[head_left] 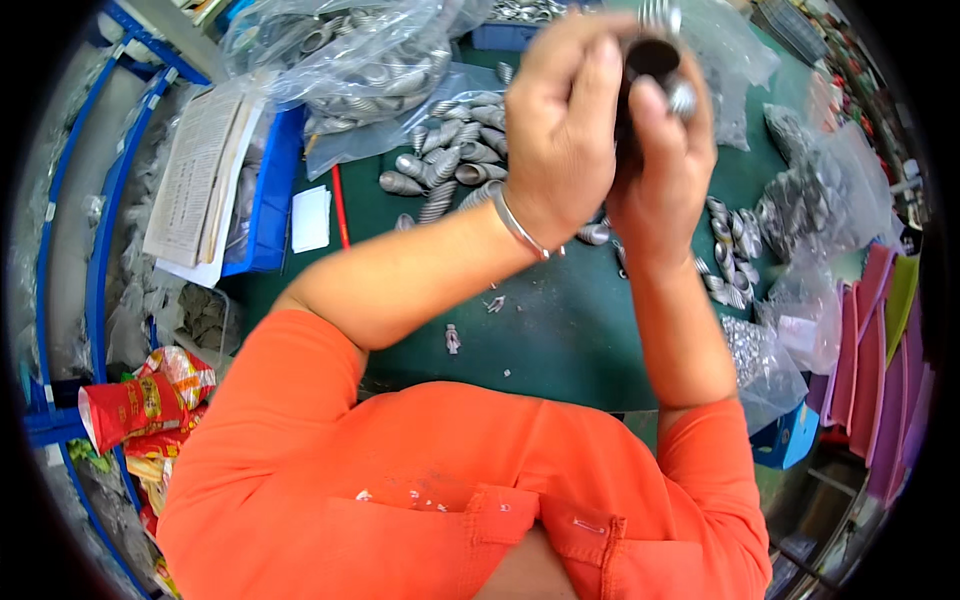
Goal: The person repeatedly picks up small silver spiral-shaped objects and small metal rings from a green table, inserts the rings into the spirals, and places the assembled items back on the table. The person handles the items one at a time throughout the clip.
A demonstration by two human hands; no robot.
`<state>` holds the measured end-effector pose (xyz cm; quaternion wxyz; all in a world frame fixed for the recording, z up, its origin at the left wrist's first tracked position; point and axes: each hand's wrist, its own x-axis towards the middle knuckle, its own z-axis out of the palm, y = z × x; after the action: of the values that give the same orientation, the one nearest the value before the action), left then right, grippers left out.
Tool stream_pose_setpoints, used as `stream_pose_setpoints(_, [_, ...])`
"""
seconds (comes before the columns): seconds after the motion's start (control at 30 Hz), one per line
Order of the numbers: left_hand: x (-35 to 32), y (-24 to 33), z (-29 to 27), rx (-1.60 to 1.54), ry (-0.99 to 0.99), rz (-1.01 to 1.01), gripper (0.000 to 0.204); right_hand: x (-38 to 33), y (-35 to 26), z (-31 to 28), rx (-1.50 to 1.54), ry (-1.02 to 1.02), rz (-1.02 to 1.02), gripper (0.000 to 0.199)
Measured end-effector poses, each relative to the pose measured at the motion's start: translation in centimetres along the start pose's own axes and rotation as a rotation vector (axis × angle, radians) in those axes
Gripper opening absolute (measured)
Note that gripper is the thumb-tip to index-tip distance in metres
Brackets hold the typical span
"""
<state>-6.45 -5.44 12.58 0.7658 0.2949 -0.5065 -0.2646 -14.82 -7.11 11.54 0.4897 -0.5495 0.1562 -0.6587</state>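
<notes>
Both hands are raised close together over the far part of the green table point(550, 340). My right hand point(665, 165) is closed around silver ribbed metal pieces point(682, 99); a hollow one point(652, 57) shows its round dark opening above the thumb. My left hand point(565, 125), with a metal bangle at the wrist, is pressed against the right, its fingers bent around the same cluster. Motion blurs the fingertips, and palms hide part of what is held. Left of my left hand lies a pile of hollow, ribbed, cone-like metal pieces point(440, 165).
A clear plastic bag point(370, 75) of such pieces lies at the far left, near a blue bin point(268, 200), papers point(205, 170), and a red stick point(340, 205). More pieces point(735, 250) and bags point(830, 180) lie at right. A blue rack point(110, 200) borders the left.
</notes>
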Motion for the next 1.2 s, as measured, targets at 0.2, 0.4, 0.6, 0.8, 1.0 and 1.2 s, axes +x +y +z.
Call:
stream_pose_setpoints(0.2, [0.9,-4.1,-3.4,0.382,-0.148,0.433,0.022,2.9,2.7,-4.9,-0.637,-0.297,-0.634,0.042])
stream_pose_setpoints(0.4, [-5.3,-9.4,-13.3,1.102,-0.589,0.019,0.048,-2.7,4.3,-15.8,-1.100,-0.635,-0.086,0.060])
stream_pose_setpoints(0.6, [-6.7,-10.4,-9.5,1.284,-0.556,-0.208,0.060,-6.2,8.5,-10.6,-1.584,-0.415,0.334,0.067])
stream_pose_setpoints(0.8, [-8.1,-9.7,-6.4,0.724,-0.347,-0.207,0.045,-8.3,9.4,-7.2,-1.244,-0.187,0.105,0.051])
stream_pose_setpoints(1.0, [-8.8,-9.0,-3.5,0.083,0.074,-0.500,0.033,-8.4,9.4,-5.4,-0.690,0.089,0.332,0.039])
stream_pose_setpoints(1.2, [-6.9,-4.9,-1.0,0.007,0.109,-0.486,0.033,-6.8,6.1,-1.9,-0.151,0.282,0.224,0.035])
